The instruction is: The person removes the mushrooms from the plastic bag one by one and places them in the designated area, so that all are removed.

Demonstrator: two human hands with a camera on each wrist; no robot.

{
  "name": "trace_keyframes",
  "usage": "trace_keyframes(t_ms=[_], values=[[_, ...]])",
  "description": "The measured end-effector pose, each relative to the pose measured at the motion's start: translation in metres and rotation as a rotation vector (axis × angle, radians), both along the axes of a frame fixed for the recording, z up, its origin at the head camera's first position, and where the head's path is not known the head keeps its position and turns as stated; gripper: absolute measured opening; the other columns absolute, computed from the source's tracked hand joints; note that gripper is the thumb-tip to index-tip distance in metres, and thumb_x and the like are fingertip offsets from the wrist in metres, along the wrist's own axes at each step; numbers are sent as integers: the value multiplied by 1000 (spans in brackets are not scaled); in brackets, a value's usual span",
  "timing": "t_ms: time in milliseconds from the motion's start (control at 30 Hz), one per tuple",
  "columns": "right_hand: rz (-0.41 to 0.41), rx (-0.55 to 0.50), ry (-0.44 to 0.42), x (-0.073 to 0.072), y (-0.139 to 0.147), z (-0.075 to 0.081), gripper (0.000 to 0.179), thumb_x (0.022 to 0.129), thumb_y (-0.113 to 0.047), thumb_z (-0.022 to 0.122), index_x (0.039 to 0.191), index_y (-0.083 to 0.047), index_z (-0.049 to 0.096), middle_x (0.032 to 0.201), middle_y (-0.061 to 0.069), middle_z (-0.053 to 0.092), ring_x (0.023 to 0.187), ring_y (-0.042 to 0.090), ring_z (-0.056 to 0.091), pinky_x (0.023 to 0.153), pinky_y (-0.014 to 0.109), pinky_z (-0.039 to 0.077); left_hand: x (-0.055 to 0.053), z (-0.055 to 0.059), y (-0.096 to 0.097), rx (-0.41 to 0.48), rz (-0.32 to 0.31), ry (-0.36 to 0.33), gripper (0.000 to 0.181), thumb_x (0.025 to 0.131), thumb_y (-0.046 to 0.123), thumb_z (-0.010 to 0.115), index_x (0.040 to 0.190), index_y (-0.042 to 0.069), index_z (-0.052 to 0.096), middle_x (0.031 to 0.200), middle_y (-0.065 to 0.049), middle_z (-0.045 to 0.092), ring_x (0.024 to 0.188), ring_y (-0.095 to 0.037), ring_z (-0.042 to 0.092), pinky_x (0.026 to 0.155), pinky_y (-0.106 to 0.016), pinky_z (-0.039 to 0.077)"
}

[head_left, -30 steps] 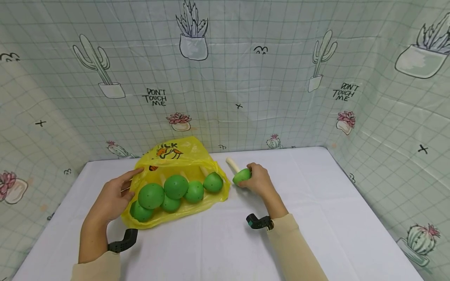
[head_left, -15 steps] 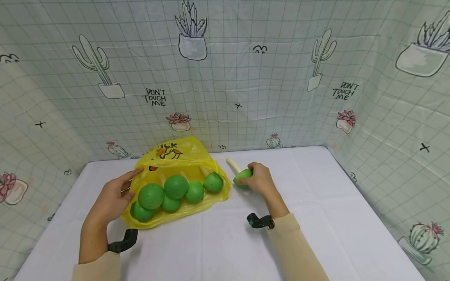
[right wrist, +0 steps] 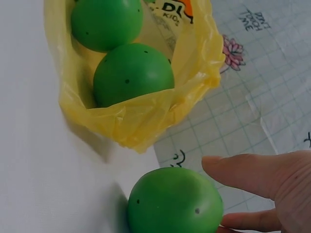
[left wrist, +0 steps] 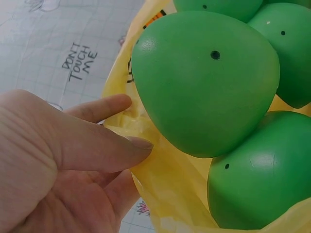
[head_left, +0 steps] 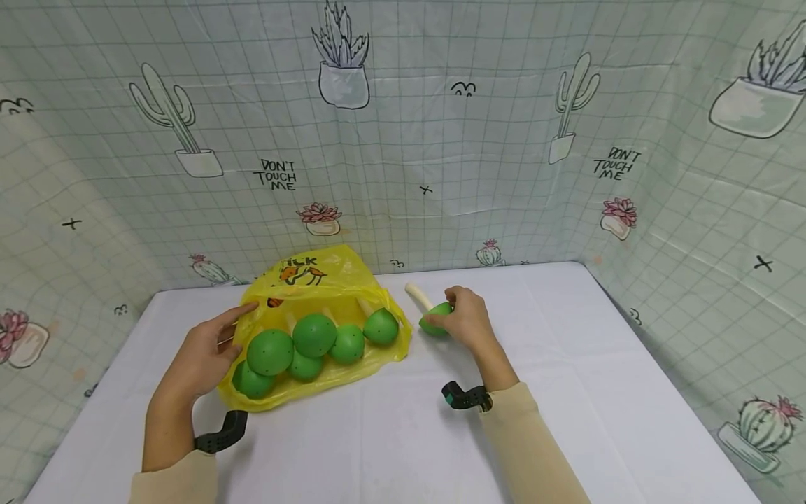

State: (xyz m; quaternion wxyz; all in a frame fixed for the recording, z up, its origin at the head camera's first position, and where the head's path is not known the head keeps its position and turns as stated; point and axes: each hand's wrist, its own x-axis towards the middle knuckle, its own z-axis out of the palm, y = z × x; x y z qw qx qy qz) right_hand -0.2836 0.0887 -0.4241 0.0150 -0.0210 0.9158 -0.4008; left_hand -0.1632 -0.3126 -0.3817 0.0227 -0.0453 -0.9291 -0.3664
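A yellow plastic bag (head_left: 334,269) lies on its side with its mouth toward me. Inside it are several green round heads (head_left: 315,334) with small black dots; pale sticks show behind some. My left hand (head_left: 204,353) pinches the bag's left rim, its thumb on the plastic in the left wrist view. Right of the bag lies one more such piece, a green maraca-like thing (head_left: 433,320) with a pale stick handle pointing away. My right hand (head_left: 467,318) is around its head. In the right wrist view the thumb (right wrist: 243,170) stands apart from the green surface, fingers partly hidden behind it.
A white cloth (head_left: 403,434) covers the table. Behind and at both sides hangs a checked curtain (head_left: 403,140) printed with cactus drawings. A black camera mount sits on each wrist.
My right hand has shifted up slightly and its fingers have loosened around the green head, which has moved very little. My left hand and the bag have stayed in place.
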Motion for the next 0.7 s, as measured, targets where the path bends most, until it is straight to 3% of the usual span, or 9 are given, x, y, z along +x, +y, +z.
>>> trace_keyframes(t_ms=[700], values=[[-11, -14, 63, 4, 3, 7, 68, 88, -21, 86, 141, 11, 57, 138, 29, 61, 129, 45, 58, 108, 54, 51, 1, 1, 2, -21, 0, -3, 69, 95, -18, 56, 160, 2, 41, 157, -39, 37, 135, -62, 47, 105, -65, 48]])
